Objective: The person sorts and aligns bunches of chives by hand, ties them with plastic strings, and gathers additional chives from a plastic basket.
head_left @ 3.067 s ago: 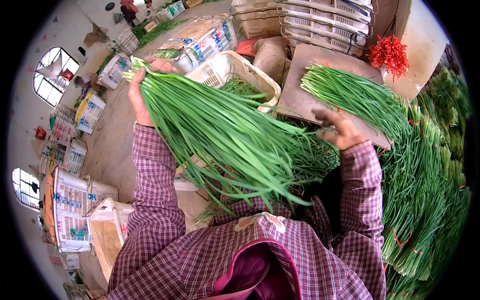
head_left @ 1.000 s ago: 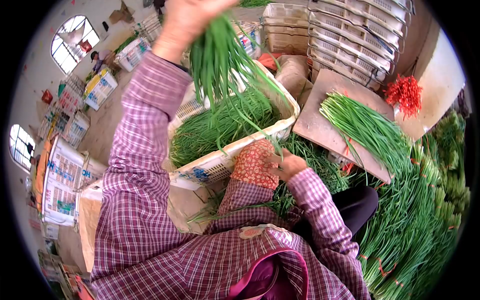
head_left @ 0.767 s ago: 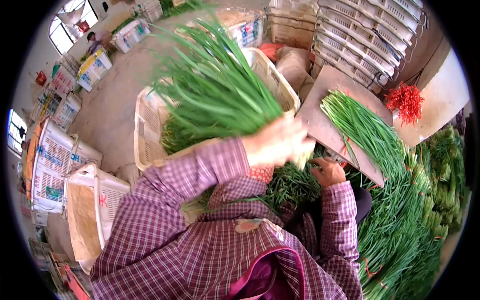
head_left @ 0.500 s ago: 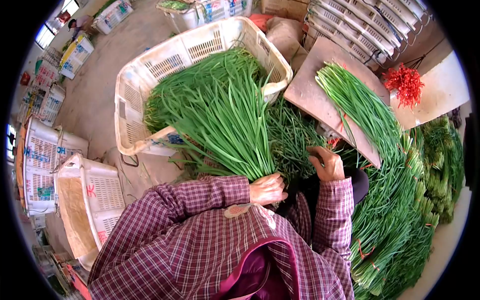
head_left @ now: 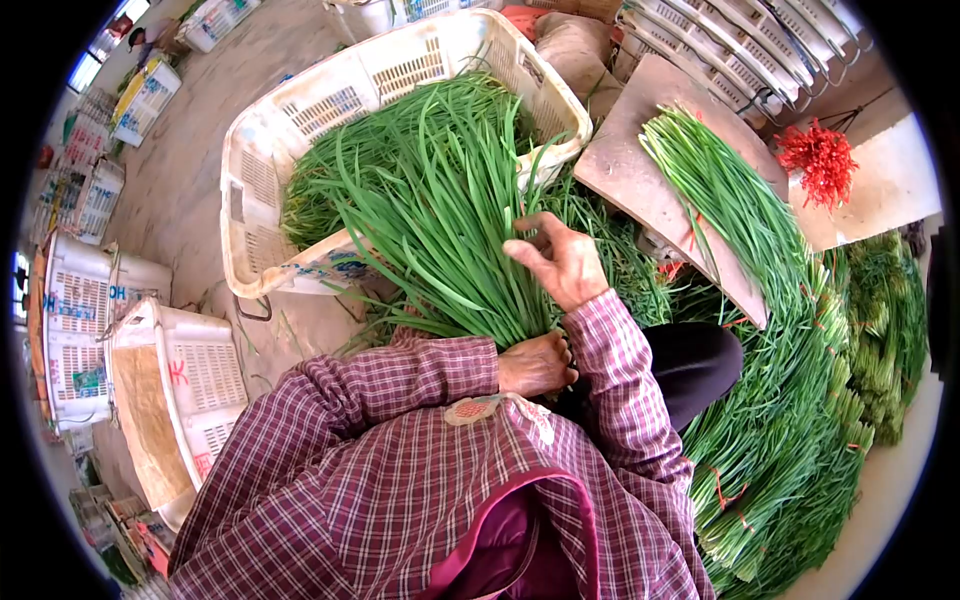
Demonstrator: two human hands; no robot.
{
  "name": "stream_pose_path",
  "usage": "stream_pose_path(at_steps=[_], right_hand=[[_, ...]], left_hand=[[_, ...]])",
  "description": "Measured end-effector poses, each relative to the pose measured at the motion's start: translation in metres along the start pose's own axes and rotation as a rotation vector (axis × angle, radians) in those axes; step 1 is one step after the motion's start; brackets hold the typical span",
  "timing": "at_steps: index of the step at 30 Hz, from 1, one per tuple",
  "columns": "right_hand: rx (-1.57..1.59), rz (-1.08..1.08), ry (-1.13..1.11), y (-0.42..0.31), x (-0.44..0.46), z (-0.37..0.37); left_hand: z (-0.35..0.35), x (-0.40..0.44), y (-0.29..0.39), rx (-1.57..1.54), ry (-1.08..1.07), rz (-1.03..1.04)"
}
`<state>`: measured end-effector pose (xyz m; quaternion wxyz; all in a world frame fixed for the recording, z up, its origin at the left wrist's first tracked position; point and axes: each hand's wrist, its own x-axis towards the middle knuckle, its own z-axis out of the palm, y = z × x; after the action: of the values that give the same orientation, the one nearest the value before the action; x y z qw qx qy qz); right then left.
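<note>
The long, loose bunch of flat green leaves (head_left: 450,255) lies at the centre of the frame, its gathered end low and its free ends fanning upward over the near rim of the big white slotted plastic crate (head_left: 340,110). We see the left hand (head_left: 535,365) clenched around the gathered end, just below centre, with part of its fingers hidden from us. The right hand (head_left: 572,265) is at the bunch's right edge, its fingers loosely bent; whether they pinch a leaf, we cannot tell.

The likeliest trouble, we think, is mixing: the fanned ends overlap the tangled green leaves (head_left: 370,150) inside the crate, so lifting could drag some along or leave some of ours behind. The crate's rim might also crease or snag leaves pressed across it. If the left fingers slacken, inner stems could slide out into the dark loose greens (head_left: 640,270) right of centre. A sharp tug by the right fingers could tear a leaf or pull neighbours askew. Swinging wide to the upper right, we might knock the pale-stemmed green bunch (head_left: 715,170) on the flat brown square-topped desk (head_left: 625,150), since it overhangs the edge.
</note>
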<state>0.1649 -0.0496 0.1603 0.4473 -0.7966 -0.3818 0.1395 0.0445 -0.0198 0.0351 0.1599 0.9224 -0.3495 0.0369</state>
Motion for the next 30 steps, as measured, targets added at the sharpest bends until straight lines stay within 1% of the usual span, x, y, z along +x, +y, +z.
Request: stream_pose_path(at_steps=[1, 2, 3, 5, 6, 8, 9, 11, 12, 13, 14, 15, 16, 17, 18, 19, 20, 21, 23, 24, 25, 27, 28, 29, 30], right_hand=[[-0.046, -0.08, 0.009, 0.004, 0.003, 0.009], [0.012, -0.092, -0.035, 0.011, 0.005, 0.017], [-0.191, -0.108, -0.096, 0.017, 0.006, 0.019], [-0.076, 0.019, -0.165, 0.01, -0.002, 0.02], [-0.076, 0.019, -0.17, 0.006, -0.009, 0.019], [0.473, 0.216, -0.166, 0.0, -0.025, 0.014], [0.669, 0.295, -0.185, 0.005, -0.032, 0.014], [0.894, 0.374, -0.154, 0.007, -0.047, 0.013], [0.941, 0.414, -0.088, -0.005, -0.05, 0.012], [1.101, 0.366, -0.051, -0.003, -0.052, 0.007], [1.263, 0.313, -0.021, -0.001, -0.054, 0.003], [1.249, 0.238, 0.028, -0.006, -0.054, -0.01], [1.233, 0.163, 0.078, -0.01, -0.053, -0.024], [1.231, 0.159, 0.106, -0.023, -0.053, -0.038], [1.125, 0.122, 0.152, -0.017, -0.053, -0.046], [1.016, 0.082, 0.193, -0.009, -0.053, -0.056], [0.839, 0.148, 0.171, 0.001, -0.054, -0.069], [0.562, 0.288, 0.076, 0.024, -0.055, -0.083], [-0.563, 0.329, 0.165, 0.051, -0.059, -0.086], [-0.89, 0.205, 0.329, 0.075, -0.07, -0.083], [-0.826, 0.304, 0.243, 0.066, -0.072, -0.094], [-0.256, -0.02, 0.304, 0.072, -0.07, -0.103], [0.063, -0.034, 0.297, 0.035, -0.069, -0.102], [0.246, -0.096, 0.279, 0.007, -0.061, -0.098], [0.431, -0.156, 0.253, -0.02, -0.053, -0.093]], left_hand=[[0.003, -0.002, -0.001, -0.03, 0.101, -0.006], [0.006, -0.004, -0.001, -0.08, 0.029, -0.025], [-0.002, -0.003, -0.002, -0.128, -0.043, -0.042], [-0.019, -0.001, -0.004, -0.226, -0.183, -0.075], [-0.025, 0.0, -0.004, -0.277, -0.253, -0.09], [-0.018, -0.003, -0.001, -0.204, -0.081, -0.011], [-0.016, -0.005, 0.0, -0.162, 0.007, 0.023], [-0.01, 0.002, 0.003, -0.352, 0.297, -0.056], [-0.003, 0.002, 0.002, -0.733, 0.231, -0.157], [0.004, 0.002, 0.001, -1.107, 0.211, -0.288], [0.054, -0.004, -0.012, -0.455, 0.288, -0.072], [0.01, 0.005, -0.006, -0.243, -0.122, -0.105], [-0.038, 0.013, -0.001, -0.01, -0.526, -0.036], [-0.033, 0.008, -0.002, -0.005, -0.53, -0.027], [-0.022, 0.003, -0.003, -0.008, -0.319, 0.004], [-0.026, 0.002, -0.003, -0.009, -0.105, 0.032], [-0.031, 0.001, -0.002, 0.075, -0.096, 0.099], [-0.053, 0.005, 0.002, 0.024, 0.061, 0.079], [-0.094, 0.012, 0.001, 0.091, 0.326, 0.121], [-0.111, 0.02, -0.002, 0.027, 0.301, 0.06], [-0.13, 0.029, -0.007, -0.037, 0.271, -0.001], [-0.192, 0.046, -0.013, -0.109, 0.468, -0.019], [-0.222, 0.054, -0.016, -0.147, 0.548, -0.035], [-0.244, 0.063, -0.017, -0.176, 0.593, -0.07], [-0.263, 0.07, -0.016, -0.234, 0.593, -0.129]])
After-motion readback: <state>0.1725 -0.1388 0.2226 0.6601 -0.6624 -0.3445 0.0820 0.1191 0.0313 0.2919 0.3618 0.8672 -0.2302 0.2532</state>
